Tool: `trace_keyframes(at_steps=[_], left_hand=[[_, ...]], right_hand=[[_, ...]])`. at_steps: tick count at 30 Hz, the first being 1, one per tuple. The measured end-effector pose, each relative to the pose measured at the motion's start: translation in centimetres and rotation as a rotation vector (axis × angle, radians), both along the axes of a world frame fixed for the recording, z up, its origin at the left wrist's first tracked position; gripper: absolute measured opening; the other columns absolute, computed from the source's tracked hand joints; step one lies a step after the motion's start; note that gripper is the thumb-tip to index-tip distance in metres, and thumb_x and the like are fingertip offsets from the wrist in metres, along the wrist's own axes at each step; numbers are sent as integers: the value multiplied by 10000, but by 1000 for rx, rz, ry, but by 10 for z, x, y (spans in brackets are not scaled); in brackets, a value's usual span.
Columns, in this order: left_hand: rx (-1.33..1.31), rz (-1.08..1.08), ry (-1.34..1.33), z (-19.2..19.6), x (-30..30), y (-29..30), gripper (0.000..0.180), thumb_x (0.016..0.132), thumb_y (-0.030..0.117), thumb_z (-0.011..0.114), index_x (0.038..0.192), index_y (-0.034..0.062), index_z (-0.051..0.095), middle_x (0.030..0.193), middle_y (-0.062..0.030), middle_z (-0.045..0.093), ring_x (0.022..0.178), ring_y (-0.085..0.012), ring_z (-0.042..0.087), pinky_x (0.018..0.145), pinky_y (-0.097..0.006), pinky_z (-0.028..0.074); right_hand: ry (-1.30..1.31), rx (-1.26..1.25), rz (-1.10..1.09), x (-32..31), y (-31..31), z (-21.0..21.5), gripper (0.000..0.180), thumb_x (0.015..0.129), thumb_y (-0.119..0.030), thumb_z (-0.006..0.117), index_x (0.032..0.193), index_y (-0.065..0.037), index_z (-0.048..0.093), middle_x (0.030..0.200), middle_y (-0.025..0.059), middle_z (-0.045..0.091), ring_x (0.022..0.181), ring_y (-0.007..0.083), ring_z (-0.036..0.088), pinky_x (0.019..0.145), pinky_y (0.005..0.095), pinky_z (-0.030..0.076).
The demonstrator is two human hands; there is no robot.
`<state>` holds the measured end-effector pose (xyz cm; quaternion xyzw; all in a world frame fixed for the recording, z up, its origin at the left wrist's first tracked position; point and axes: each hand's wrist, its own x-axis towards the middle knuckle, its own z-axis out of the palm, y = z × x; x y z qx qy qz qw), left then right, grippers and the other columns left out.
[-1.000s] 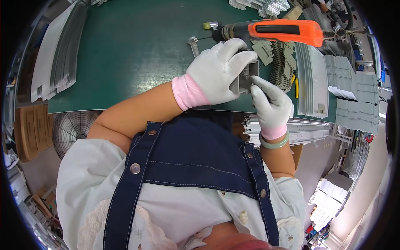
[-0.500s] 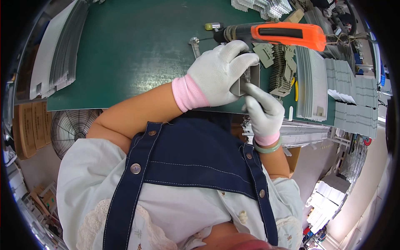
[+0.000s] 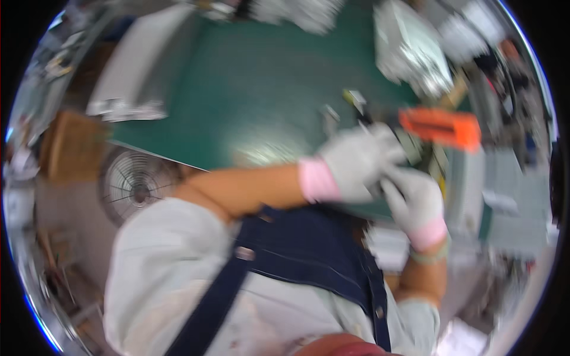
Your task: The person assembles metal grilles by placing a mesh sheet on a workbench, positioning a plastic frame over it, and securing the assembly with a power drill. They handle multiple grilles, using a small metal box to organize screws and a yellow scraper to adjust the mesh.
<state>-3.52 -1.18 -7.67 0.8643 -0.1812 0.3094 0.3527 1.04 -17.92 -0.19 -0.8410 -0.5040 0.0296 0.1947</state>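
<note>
Motion blurs the whole view. My left hand (image 3: pixel 359 165), in a white glove with a pink cuff, is closed around a grey metal piece that is now almost wholly hidden; half a second ago it showed as a U-shaped channel. My right hand (image 3: pixel 417 199), gloved alike, meets it from the right with fingers bent against the left fingers. What the right fingers grip is hidden. Just beyond the hands is an orange and black power screwdriver (image 3: pixel 442 127), its dark nose toward the left. A small metal part (image 3: pixel 330 118) lies on the green table (image 3: pixel 261 77) left of that nose.
White sheet-like panels (image 3: pixel 145 65) are stacked at the table's left. A shiny pale bundle (image 3: pixel 412 50) sits at the far right, with more pale stacks (image 3: pixel 513 202) along the right edge. Below the table's left side stands a fan (image 3: pixel 138 184) beside brown cartons (image 3: pixel 77 145).
The view has swung, so table, hands and screwdriver appear lower and farther right. Both hands stay together, and the metal piece between them has become hidden.
</note>
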Motion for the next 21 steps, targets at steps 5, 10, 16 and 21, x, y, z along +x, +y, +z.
trace_keyframes(at_steps=[5,10,16,21], left_hand=[[-12,-37,24,-3,-3,-12,553,625,173,725,1144,81,557,1086,-151,518,894,-353,604,748,-447,523],[-62,12,-61,-16,-8,-11,625,601,103,734,1192,66,533,1112,-157,494,875,-346,605,705,-449,519],[-19,-12,-34,-14,-9,-11,617,618,100,725,1194,60,507,1127,-164,486,859,-355,597,689,-441,521],[-49,-22,-66,-7,-9,-10,607,645,149,753,1183,59,487,1125,-177,481,856,-359,597,689,-447,522]], right_hand=[[-26,-443,11,23,9,10,183,706,-253,753,778,-84,747,716,166,672,702,371,666,665,464,527],[-64,-299,80,21,13,-9,126,671,-161,737,750,-63,735,696,172,665,688,366,665,644,446,527],[4,73,74,20,-7,-32,103,715,-98,694,777,-15,697,655,172,618,587,357,604,570,419,472],[269,462,-254,1,-47,-74,71,830,2,645,893,32,660,713,40,607,598,122,542,565,267,425]])
